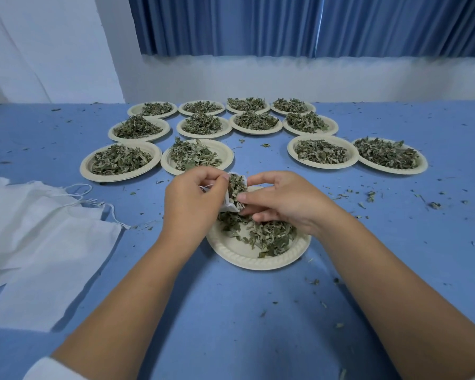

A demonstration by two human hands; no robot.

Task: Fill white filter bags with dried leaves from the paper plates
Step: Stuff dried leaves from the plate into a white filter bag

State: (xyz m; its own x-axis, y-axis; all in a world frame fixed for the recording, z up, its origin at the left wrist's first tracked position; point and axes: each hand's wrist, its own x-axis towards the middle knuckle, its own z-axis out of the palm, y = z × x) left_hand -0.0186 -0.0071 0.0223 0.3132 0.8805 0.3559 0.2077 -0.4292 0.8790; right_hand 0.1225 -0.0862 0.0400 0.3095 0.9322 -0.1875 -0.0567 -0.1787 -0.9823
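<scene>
Now, my left hand (195, 204) grips the white filter bag (230, 205) by its mouth, cord looped under my fingers, just above the far rim of the near plate (247, 259). My right hand (283, 201) pinches dried leaves (235, 187) at that opening, fingers curled. Beyond my knuckles, a bare gap splits the closest row of full plates (226, 152). Spare bags (39, 229) sprawl along the left edge of the bench (231, 311). Between my forearms, toward the near edge, open blue surface; crumbs speckle the right side.
</scene>
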